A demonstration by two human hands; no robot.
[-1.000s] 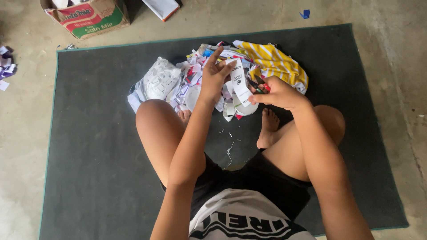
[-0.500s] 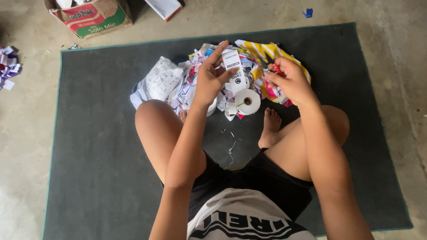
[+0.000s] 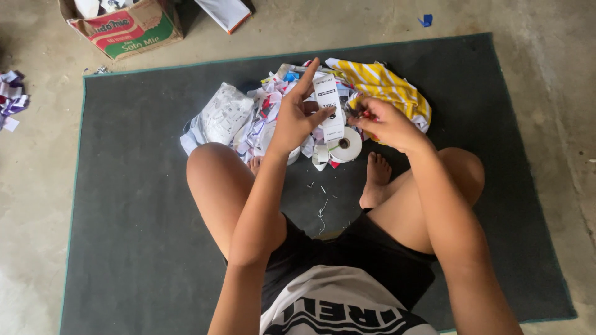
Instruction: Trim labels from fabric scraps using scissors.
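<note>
Pinching white label strip (image 3: 328,105) taut with left hand (image 3: 295,121) above its roll (image 3: 346,145); right hand (image 3: 388,124) fingers closed on small red tool.

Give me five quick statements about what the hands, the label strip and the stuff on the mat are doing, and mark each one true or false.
1. The left hand holds a white label strip. True.
2. The strip runs down to a roll lying on the mat. True.
3. The right hand rests flat on the mat. False: it is raised, pinching something small and red.
4. A yellow striped cloth lies behind the right hand. True.
5. The cardboard box sits on the mat. False: it stands on the bare floor beyond it.
</note>
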